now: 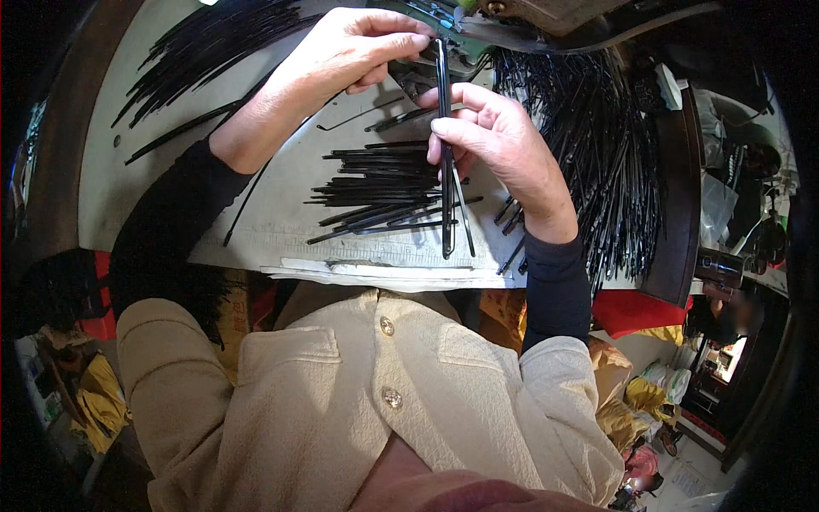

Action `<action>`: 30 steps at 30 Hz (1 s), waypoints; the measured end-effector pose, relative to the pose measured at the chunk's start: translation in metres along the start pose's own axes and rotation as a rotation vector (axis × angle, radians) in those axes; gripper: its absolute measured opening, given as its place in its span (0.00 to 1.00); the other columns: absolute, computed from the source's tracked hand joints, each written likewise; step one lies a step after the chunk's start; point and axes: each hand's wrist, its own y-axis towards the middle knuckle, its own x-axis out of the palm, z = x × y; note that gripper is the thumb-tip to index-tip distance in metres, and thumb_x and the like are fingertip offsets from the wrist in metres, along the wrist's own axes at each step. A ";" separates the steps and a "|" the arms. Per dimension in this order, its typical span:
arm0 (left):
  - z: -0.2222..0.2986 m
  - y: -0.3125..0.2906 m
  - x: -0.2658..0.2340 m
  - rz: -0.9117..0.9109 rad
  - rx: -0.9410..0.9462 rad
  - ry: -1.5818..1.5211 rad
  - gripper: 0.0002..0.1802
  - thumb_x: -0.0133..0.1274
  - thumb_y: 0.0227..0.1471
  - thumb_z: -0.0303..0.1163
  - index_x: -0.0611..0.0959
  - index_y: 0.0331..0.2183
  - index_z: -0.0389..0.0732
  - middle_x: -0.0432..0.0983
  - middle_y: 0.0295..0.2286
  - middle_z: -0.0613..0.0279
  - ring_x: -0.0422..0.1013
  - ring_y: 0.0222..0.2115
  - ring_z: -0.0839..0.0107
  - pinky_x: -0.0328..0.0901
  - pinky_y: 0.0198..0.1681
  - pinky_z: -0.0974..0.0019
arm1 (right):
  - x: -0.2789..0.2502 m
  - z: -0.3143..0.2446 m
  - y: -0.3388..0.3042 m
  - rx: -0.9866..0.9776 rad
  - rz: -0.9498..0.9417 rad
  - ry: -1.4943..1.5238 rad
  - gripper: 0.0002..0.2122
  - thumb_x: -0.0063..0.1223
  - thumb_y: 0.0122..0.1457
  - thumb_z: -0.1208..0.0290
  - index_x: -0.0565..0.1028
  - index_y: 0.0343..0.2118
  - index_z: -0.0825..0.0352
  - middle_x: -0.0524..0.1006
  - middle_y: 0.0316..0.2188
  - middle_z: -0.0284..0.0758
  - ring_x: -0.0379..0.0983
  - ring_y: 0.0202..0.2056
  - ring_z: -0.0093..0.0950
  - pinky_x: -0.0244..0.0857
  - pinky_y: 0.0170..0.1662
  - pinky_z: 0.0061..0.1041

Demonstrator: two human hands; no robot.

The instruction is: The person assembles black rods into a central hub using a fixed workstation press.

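1. Pinching a black strip [446, 200] between thumb and fingers of the right hand [495, 128], at 1 o'clock from the middle of the view; closed firmly around the strip's upper half.
2. Near 12 o'clock, at the strip's upper end, left hand [363, 47] with thumb and forefinger drawn together; cannot tell whether nipping the strip or merely touching it.
3. Running from 12 toward 6 o'clock over the white table [281, 209], with a thinner length [466, 226] splaying toward 5 low down.
4. Probably light and somewhat springy, judging by the long, slim shape; likely slick on the glossy face, so apt to slide or twist under a loose pinch. Hardly fragile, though perhaps easily kinked.
5. Best held between thumb and fingers a little below the upper end, with the other hand steadying the tip; poorly controlled by the lower end alone.
6. Between 11 and 12 o'clock, a small stack of similar strips [375, 188]; at 2, a dense pile [589, 154]; between 10 and 11, another heap [213, 55].
7. At 1 o'clock, beyond the hands, a machine [554, 13], only partly in view.
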 end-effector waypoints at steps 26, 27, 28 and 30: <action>0.001 0.013 0.004 -0.018 0.097 0.051 0.17 0.52 0.52 0.38 0.77 0.41 0.39 0.65 0.16 0.75 0.54 0.12 0.89 0.46 0.12 0.82 | -0.009 0.008 0.003 -0.007 0.033 0.226 0.14 0.45 0.58 0.66 0.68 0.43 0.70 0.75 0.21 0.33 0.71 0.18 0.18 0.65 0.21 0.13; 0.001 0.014 0.003 -0.026 0.091 0.082 0.18 0.52 0.52 0.39 0.77 0.42 0.39 0.63 0.14 0.75 0.53 0.12 0.89 0.46 0.12 0.82 | -0.009 0.009 0.004 -0.007 0.032 0.226 0.14 0.45 0.58 0.66 0.68 0.43 0.70 0.75 0.21 0.33 0.71 0.18 0.18 0.65 0.21 0.13; 0.000 0.015 0.003 -0.025 0.091 0.081 0.18 0.52 0.52 0.39 0.77 0.42 0.39 0.63 0.14 0.75 0.53 0.12 0.89 0.46 0.12 0.82 | -0.010 0.011 0.005 -0.010 0.031 0.228 0.14 0.45 0.58 0.66 0.68 0.43 0.70 0.75 0.21 0.33 0.71 0.18 0.19 0.65 0.22 0.13; -0.001 0.016 0.004 -0.006 0.084 0.074 0.18 0.52 0.52 0.39 0.77 0.43 0.40 0.60 0.12 0.75 0.53 0.11 0.88 0.46 0.12 0.81 | -0.011 0.011 0.006 -0.012 0.034 0.232 0.14 0.45 0.58 0.67 0.68 0.43 0.70 0.75 0.21 0.34 0.71 0.18 0.19 0.66 0.22 0.13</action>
